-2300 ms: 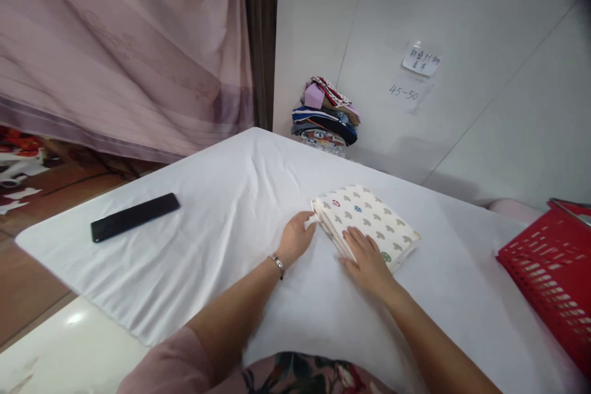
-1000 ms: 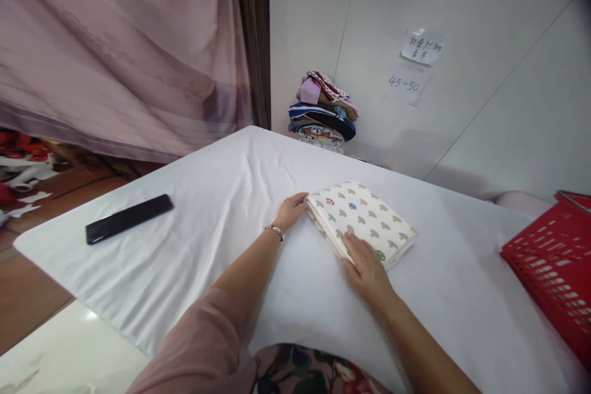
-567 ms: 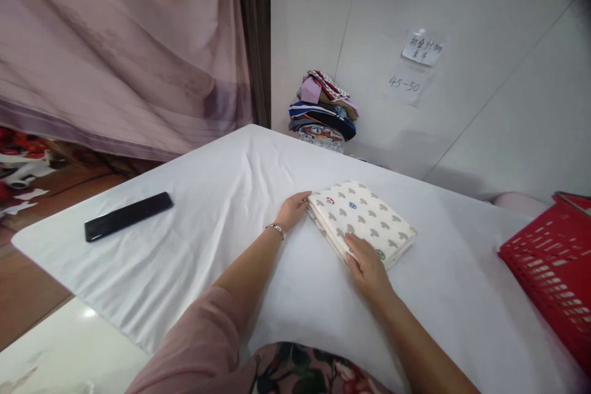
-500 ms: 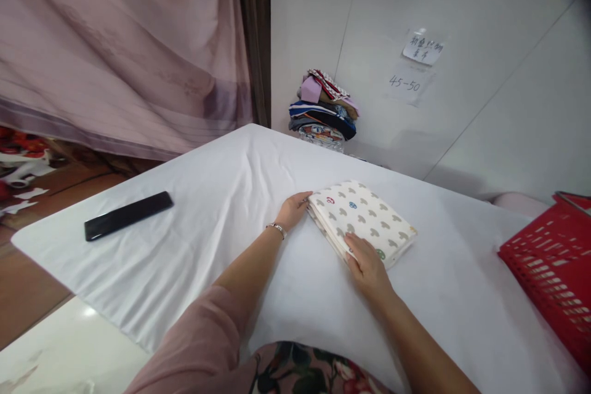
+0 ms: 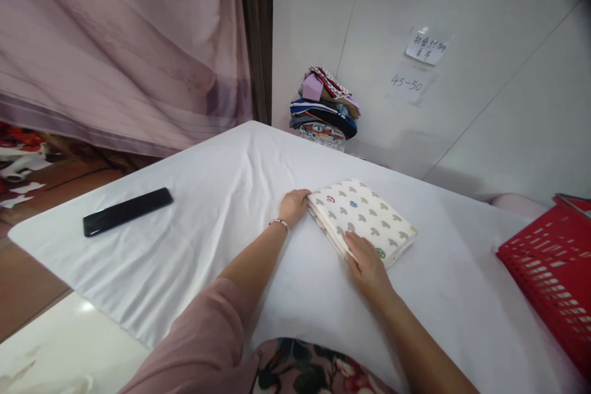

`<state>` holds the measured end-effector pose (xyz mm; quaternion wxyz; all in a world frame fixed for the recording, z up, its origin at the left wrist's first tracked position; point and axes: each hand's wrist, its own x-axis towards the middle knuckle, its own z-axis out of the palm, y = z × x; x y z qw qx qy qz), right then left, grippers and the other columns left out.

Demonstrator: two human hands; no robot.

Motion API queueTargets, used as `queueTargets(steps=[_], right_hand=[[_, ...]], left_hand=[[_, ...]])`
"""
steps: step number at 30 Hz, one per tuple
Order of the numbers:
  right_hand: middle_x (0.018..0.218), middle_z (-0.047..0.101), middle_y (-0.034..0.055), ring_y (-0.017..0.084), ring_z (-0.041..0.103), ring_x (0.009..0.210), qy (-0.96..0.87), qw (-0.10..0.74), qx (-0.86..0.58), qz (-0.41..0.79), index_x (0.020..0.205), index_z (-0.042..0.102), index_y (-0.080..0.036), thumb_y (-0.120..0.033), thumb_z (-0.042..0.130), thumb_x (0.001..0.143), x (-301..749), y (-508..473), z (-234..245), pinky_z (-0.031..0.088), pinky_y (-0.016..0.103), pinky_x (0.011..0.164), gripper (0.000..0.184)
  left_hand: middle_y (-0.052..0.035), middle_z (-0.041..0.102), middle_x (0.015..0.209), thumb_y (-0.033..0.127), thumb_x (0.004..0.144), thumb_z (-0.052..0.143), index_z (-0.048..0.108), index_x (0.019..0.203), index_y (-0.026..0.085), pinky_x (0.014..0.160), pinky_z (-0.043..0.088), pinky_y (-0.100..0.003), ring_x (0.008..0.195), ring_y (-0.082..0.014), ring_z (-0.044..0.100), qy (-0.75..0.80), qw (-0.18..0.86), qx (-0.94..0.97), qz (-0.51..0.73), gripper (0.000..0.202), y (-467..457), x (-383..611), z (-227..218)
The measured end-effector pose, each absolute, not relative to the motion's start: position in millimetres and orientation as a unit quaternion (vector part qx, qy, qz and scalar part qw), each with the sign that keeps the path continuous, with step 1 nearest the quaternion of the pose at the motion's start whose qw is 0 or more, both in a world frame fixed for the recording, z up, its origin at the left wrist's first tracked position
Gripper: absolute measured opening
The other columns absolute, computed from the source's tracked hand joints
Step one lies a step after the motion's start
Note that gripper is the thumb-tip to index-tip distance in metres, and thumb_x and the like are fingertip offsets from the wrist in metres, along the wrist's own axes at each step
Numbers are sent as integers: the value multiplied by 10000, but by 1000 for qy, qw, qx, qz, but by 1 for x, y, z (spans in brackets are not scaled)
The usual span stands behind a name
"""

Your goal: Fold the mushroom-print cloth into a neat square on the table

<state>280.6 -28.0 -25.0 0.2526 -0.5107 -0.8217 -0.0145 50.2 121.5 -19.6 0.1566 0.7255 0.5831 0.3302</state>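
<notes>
A folded white cloth (image 5: 369, 212) printed with grey mushroom shapes and a few coloured ones lies flat in a thick rectangle on the white-covered table (image 5: 207, 197). At its left corner, my left hand (image 5: 294, 206) is closed with the fingertips pinching the layers; a bracelet circles that wrist. My right hand (image 5: 368, 265) holds the near edge, fingers resting over the top and the thumb against the side. Part of the near edge is hidden behind the right hand.
A long black glossy object (image 5: 128, 212) lies on the table's left. A red plastic basket (image 5: 549, 265) stands at the right edge. Beyond the far edge is a stack of folded fabrics (image 5: 325, 108) by the wall. A pink curtain (image 5: 124, 43) hangs at left.
The camera view has shifted very slightly. Both hands stay at the same places on the folded cloth, which lies as before; the left wrist has turned a little.
</notes>
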Motion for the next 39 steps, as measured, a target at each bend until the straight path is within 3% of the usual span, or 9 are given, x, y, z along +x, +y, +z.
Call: queueTargets(steps=[8,13,17,25,31,39], right_hand=[[1335,543,98,218,471,1262,-824,255,-506,-22,1335,471,-177,-112,344,874,280,-29,-27,385,451,1048,483],[1339,537,109,240,463,1265,-824,250,-506,-42,1321,484,-175,-205,402,903,278,-30,-26,374,460,1050,428],[1341,535,115,236,459,1266,-827,239,-506,-53,1325,476,-164,-169,398,884,277,-30,-28,368,457,1049,448],[1379,494,127,240,414,1302,-834,198,-511,-58,1342,464,-120,-71,378,815,274,-31,-25,341,459,1076,536],[1402,472,113,241,388,1323,-839,192,-507,-43,1405,392,-158,-10,347,787,272,-33,-24,345,484,1073,637],[1408,461,126,249,378,1326,-838,193,-508,-56,1386,416,-130,-51,353,836,271,-34,-24,336,484,1077,560]], left_hand=[[-60,668,918,138,831,440,661,1055,233,863,469,-342,883,-205,620,603,149,715,321,328,121,49,-23],[-44,658,1122,131,827,451,594,1194,225,932,469,-292,1011,-170,611,570,166,733,332,404,118,47,-25],[-10,601,1266,62,792,430,554,1250,227,1042,406,-310,1158,-161,543,491,158,784,347,502,118,47,-24],[-5,679,1136,88,790,449,657,1126,253,973,457,-336,1055,-196,608,541,162,761,321,428,123,49,-20],[-20,705,1030,118,782,472,691,1070,279,907,480,-351,971,-215,630,606,154,716,312,396,124,52,-17],[-5,672,1140,83,780,462,637,1142,263,960,452,-315,1079,-193,578,534,132,768,328,441,115,49,-17]])
